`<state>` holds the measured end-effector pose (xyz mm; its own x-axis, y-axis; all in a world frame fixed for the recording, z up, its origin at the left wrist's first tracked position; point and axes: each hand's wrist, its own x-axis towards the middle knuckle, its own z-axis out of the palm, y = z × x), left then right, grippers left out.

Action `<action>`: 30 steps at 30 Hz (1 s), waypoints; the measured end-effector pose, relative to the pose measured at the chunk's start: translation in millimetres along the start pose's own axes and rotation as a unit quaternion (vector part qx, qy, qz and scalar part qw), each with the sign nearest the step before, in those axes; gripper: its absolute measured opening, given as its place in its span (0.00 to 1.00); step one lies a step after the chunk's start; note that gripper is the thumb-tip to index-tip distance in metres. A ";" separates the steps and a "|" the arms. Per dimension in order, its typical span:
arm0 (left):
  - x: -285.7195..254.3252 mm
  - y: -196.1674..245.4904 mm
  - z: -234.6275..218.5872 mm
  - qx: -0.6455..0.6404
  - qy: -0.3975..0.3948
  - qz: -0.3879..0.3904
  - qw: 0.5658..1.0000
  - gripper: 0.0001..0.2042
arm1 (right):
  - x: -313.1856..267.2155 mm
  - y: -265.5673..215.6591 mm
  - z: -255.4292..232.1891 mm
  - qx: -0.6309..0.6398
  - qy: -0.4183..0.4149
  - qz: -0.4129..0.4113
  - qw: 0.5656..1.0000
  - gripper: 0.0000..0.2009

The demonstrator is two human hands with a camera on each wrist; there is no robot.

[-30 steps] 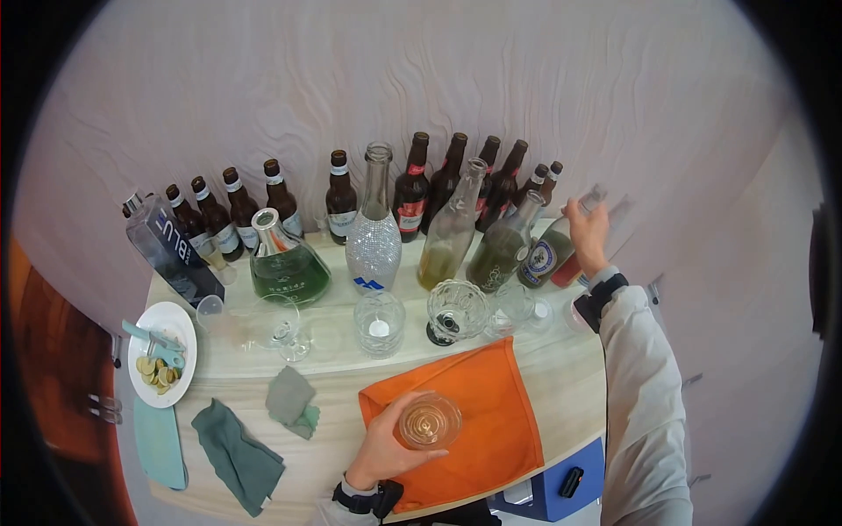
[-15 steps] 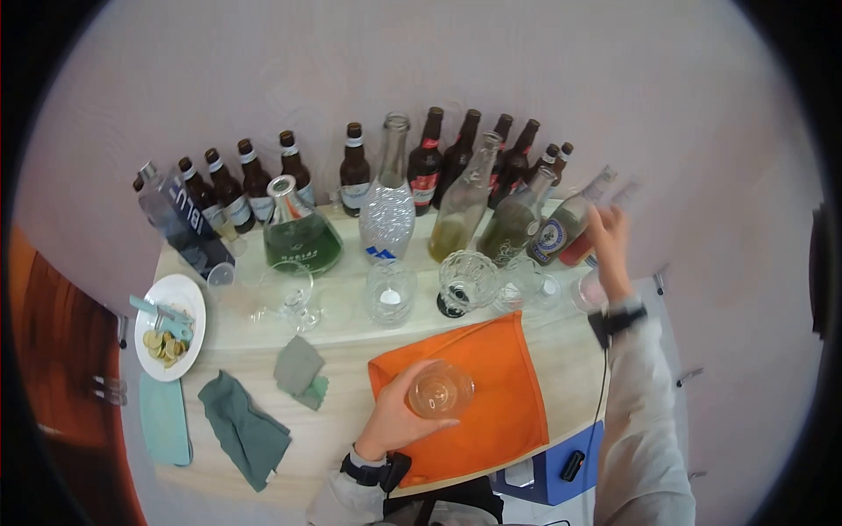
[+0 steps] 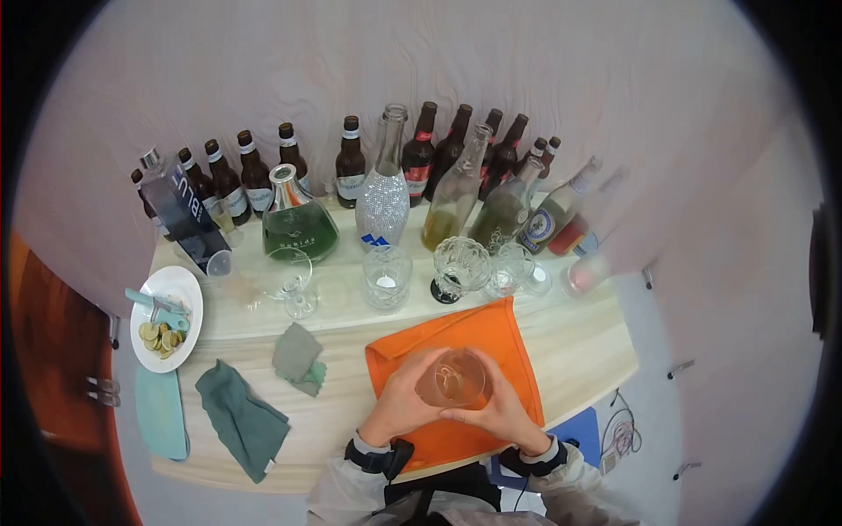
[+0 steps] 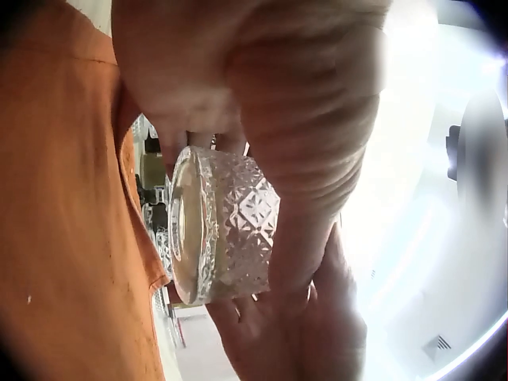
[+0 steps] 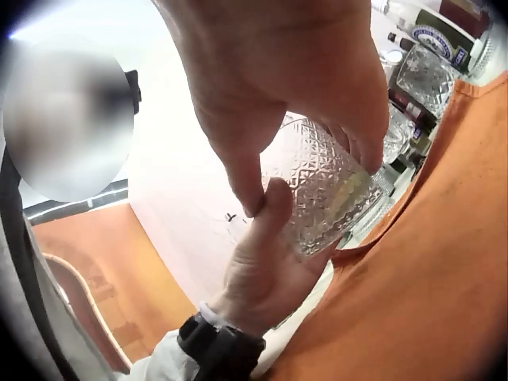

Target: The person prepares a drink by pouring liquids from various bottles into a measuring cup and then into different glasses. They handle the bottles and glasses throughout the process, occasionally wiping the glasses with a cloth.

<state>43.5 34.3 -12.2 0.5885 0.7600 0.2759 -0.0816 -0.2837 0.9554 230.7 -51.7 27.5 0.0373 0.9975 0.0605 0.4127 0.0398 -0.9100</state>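
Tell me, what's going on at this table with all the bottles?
Someone's left hand and right hand are wrapped around a glass, holding it above an orange cloth. Farther back on the table stand other glasses, with bottles behind them. Off to the left, a white plate holds fruit slices. Neither hand is touching any of those.

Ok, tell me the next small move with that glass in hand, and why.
Probably lower the glass onto the orange cloth: the left grip and the right grip both hold it over the cloth, and the left wrist view shows a gap between the two.
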 end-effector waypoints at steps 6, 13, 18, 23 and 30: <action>1.1 12.0 3.9 -0.047 -0.027 0.011 0.998 0.49 | -18.1 2.0 -22.8 0.033 0.043 0.061 0.997 0.42; 0.1 1.2 -3.4 -0.043 0.004 -0.010 0.999 0.42 | 15.5 45.8 -129.5 -0.056 0.282 0.008 0.958 0.38; 0.9 7.4 -4.9 -0.001 0.002 -0.002 1.000 0.31 | 76.5 94.0 -173.0 -0.056 0.330 0.036 0.942 0.33; 0.8 6.6 -9.1 -0.014 0.029 -0.013 0.999 0.28 | 116.4 123.4 -179.4 -0.101 0.343 0.035 0.933 0.31; 2.4 1.0 -6.2 -0.027 0.037 -0.023 0.999 0.25 | 127.9 126.8 -188.5 -0.147 0.307 0.026 0.940 0.34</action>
<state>39.8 39.4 -9.9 0.5324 0.8128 0.2365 -0.0993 -0.2175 0.9710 459.4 69.8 -2.8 0.5459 0.7714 0.3270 0.6262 -0.1163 -0.7709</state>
